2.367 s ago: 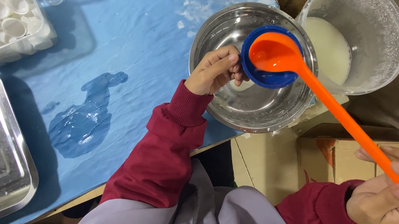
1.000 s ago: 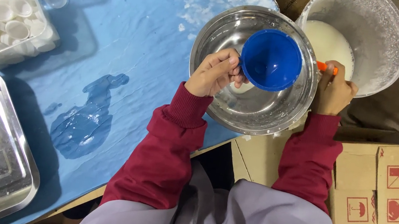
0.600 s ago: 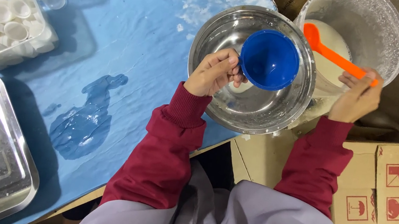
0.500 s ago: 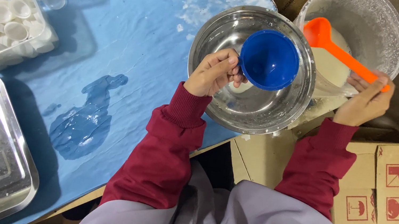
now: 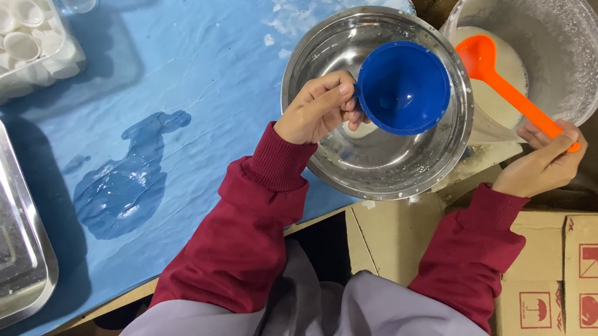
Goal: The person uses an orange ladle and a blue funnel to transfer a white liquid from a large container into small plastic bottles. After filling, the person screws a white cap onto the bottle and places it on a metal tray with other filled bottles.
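A round blue funnel (image 5: 403,87) is gripped by the left hand (image 5: 319,106) over a steel bowl (image 5: 335,146). At 3 o'clock, an orange ladle (image 5: 493,72) is pinched by the right hand (image 5: 543,160) above a bucket (image 5: 569,51) of white liquid.

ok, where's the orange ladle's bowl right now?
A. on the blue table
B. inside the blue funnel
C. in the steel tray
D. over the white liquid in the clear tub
D: the orange ladle, held by the right hand, has its bowl over the white liquid in the clear tub, clear of the blue funnel.

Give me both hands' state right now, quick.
Left hand: closed on the blue funnel, held over the steel bowl.
Right hand: closed on the orange ladle, its scoop over the white liquid in the bucket.
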